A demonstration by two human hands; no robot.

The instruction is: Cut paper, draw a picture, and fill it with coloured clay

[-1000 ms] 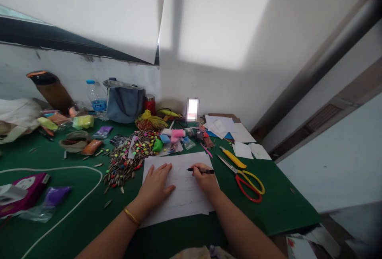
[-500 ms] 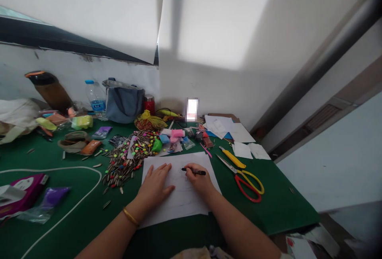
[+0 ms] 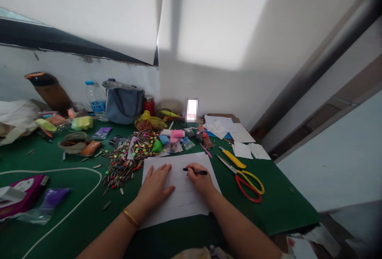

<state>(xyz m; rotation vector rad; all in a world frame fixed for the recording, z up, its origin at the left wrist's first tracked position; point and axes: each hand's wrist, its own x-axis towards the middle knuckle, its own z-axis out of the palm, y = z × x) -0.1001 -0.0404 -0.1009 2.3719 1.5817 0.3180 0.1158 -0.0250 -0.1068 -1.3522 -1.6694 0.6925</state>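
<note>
A white sheet of paper (image 3: 182,205) with faint drawn lines lies on the green table in front of me. My left hand (image 3: 155,184) rests flat on its left part, fingers spread. Closed around a black pen (image 3: 200,172), my right hand (image 3: 202,181) leans on the right part of the sheet. The pen's tip points left, at or just above the paper; contact is too small to make out. Just beyond the left edge of the sheet spreads a pile of striped seeds (image 3: 121,169) mixed with small coloured balls.
Red-and-yellow scissors (image 3: 246,181) and a yellow utility knife (image 3: 234,158) lie right of the paper. Coloured clay packets (image 3: 176,133) sit behind it. A white cable (image 3: 74,207) curves at left near a purple box (image 3: 30,191). A blue bag (image 3: 123,104) and water bottle (image 3: 96,100) stand by the wall.
My right hand and the pen have shifted very slightly to the right. The left hand stays in place on the paper.
</note>
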